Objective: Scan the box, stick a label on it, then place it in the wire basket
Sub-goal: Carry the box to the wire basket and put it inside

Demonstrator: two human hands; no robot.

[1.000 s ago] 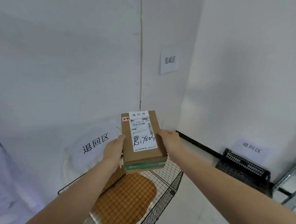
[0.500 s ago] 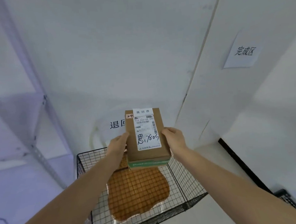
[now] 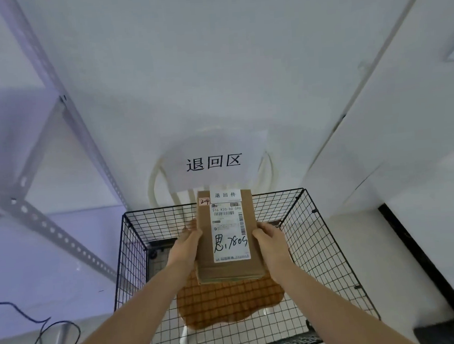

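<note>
Box (image 3: 226, 236) is held between both hands above the open top of the basket (image 3: 329, 234), label side up and lengthwise away from the person. It is clasped at its long left edge by the left hand (image 3: 186, 246), fingers curled round the side, and at its long right edge by the right hand (image 3: 272, 242) in the same way; both hands are closed on the cardboard, and neither is free. A white label (image 3: 229, 226) is seen stuck to the top face, with a printed barcode, handwritten characters and a strip of three printed characters at its far end, and a small red-edged tag sits at the far left corner. Labelling is therefore judged done; whether the scan has been made cannot be told from this view, though no scanner is to be seen. Beneath the box, inside the basket, a brown padded envelope (image 3: 229, 303) lies flat on the wire floor, partly covered from view by the box. Only the placing is judged to be left: the box has yet to be lowered past the rim and let go. Behind the basket a paper sign (image 3: 214, 162) is fixed to the white wall, a metal shelf frame (image 3: 64, 237) stands to the left, and a dark cable (image 3: 43, 327) lies on the floor.
</note>
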